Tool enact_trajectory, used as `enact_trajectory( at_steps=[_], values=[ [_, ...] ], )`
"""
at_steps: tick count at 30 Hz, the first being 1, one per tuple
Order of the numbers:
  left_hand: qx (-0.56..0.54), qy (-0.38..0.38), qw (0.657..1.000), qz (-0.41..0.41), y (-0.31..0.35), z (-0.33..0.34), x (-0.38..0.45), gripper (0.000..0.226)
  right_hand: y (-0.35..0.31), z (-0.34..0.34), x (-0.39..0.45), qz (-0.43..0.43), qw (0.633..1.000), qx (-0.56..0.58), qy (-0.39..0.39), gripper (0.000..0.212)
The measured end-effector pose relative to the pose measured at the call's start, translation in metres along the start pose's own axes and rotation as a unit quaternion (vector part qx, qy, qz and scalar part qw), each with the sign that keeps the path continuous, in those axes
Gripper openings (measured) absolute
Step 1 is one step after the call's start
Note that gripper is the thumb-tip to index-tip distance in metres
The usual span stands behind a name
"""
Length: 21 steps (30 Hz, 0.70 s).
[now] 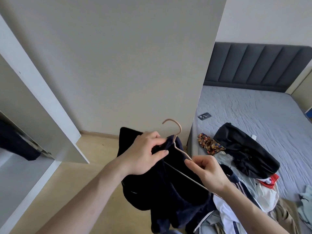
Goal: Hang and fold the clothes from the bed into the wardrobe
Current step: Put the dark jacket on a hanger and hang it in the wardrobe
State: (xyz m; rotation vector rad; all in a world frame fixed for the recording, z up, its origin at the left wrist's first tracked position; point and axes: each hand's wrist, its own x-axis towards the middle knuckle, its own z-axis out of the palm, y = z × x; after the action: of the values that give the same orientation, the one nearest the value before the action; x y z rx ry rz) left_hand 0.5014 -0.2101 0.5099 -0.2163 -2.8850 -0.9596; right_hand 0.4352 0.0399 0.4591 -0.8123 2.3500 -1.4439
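Pinching a fold of dark navy garment (168, 188) at its neckline, the left hand (143, 154) closes thumb and fingers on the soft, plush-looking fabric just beside the neck of a hanger (175, 141). The hanger is thin wire with a pale pinkish coating, its hook curling up toward 12 o'clock and one slim arm slanting down toward 4 o'clock. The right hand (209, 174) grips that arm between thumb and fingertips, at 3 o'clock from the left hand. The garment hangs in heavy, rounded folds below both hands, over a pale yellowish floor (70, 191).

At 3 o'clock lies the bed (253, 115), its grey mattress quilted in a fine honeycomb pattern, backed by a dark padded headboard (256, 65) with vertical channels. A pile of clothes (244, 191) sits along the bed's near edge: a smooth black piece (243, 149), a patterned red-and-yellow scrap (209, 143), white cloth with navy stripes. A small dark phone (204, 116) lies flat farther up the mattress. At 9 o'clock stands the open wardrobe (42, 107), flat matte panels, a dark item hanging inside.
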Motion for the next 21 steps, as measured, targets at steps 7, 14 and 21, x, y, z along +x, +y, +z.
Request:
enact_trajectory(
  at_steps=[7, 14, 21],
  values=[
    [0.099, 0.029, 0.994, 0.018, -0.010, -0.009, 0.017, 0.029, 0.001, -0.005, -0.009, -0.016, 0.999, 0.032, 0.022, 0.065],
    [0.014, 0.041, 0.999, -0.006, -0.020, -0.012, 0.024, 0.023, 0.002, -0.012, -0.005, -0.099, 0.979, -0.081, 0.161, 0.019],
    [-0.061, 0.136, 0.988, -0.027, -0.019, -0.027, 0.027, 0.018, 0.022, 0.001, -0.027, -0.201, 0.957, -0.108, 0.178, 0.013]
  ],
)
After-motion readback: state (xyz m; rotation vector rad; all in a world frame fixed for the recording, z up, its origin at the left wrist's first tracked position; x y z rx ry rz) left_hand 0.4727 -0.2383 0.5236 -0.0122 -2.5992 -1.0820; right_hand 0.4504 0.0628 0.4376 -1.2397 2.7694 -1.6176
